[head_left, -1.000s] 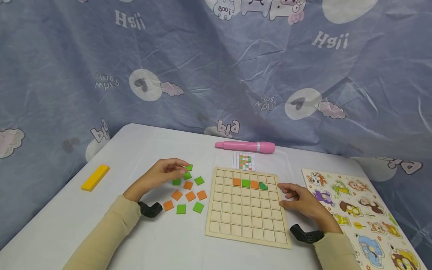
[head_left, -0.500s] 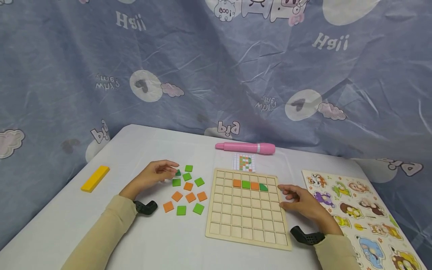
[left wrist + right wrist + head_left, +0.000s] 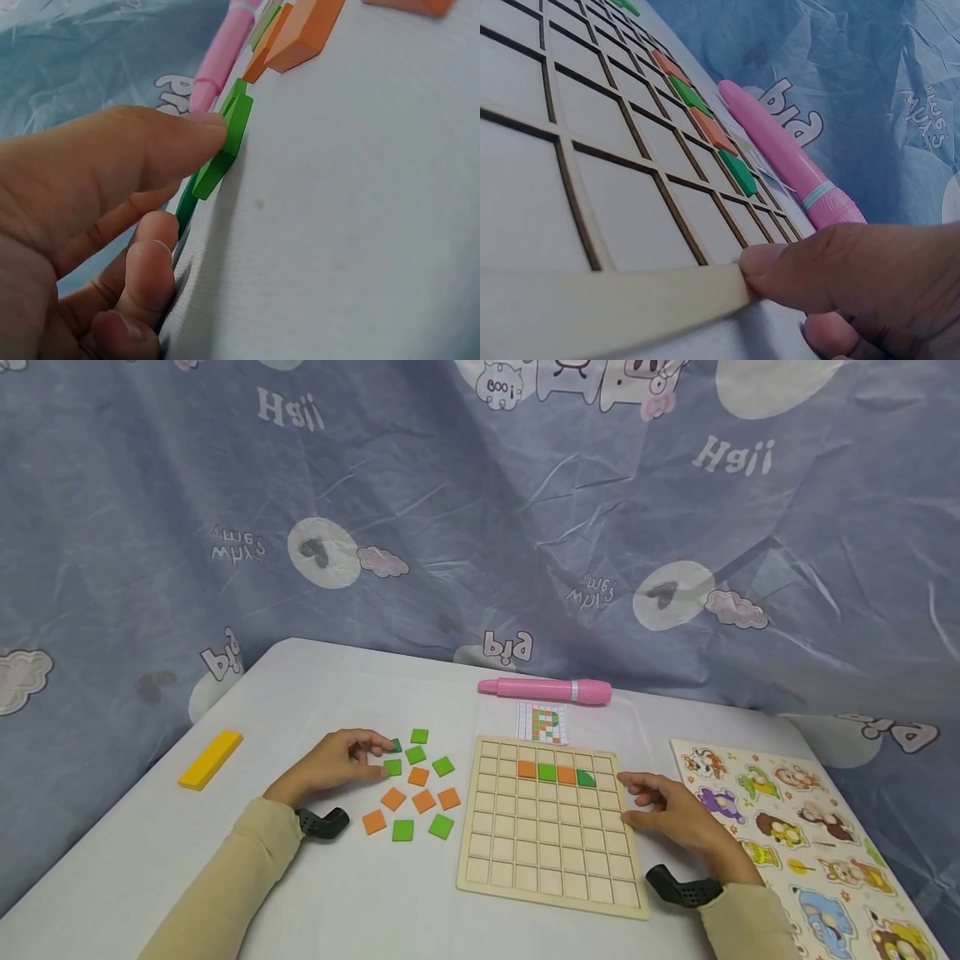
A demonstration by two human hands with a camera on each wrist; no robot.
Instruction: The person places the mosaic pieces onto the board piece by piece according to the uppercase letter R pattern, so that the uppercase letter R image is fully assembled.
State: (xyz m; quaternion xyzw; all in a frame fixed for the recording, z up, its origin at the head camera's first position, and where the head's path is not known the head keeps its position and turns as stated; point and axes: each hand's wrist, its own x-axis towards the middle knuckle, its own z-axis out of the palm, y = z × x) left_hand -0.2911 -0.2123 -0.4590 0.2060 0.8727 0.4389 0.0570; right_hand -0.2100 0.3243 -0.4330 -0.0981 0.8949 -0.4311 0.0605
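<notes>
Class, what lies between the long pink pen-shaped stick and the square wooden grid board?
A small white rectangular card with an orange-and-green grid pattern lies between the pink stick and the wooden board; the head view shows it.

Loose light-green squares [image 3: 415, 755]: six
Loose orange squares [image 3: 423, 801]: five
Loose dark-green tiles [image 3: 397, 746]: one
Grid boards [image 3: 550, 857]: one
Orange squares in board [image 3: 567, 776]: two
Light-green squares in board [image 3: 547, 772]: one
Dark-green tiles in board [image 3: 586, 779]: one
Pens [image 3: 536, 689]: one
Yellow blocks [image 3: 211, 760]: one
Pattern cards [image 3: 542, 722]: one
Puzzle boards [image 3: 813, 845]: one
Hands [image 3: 330, 767]: two
</notes>
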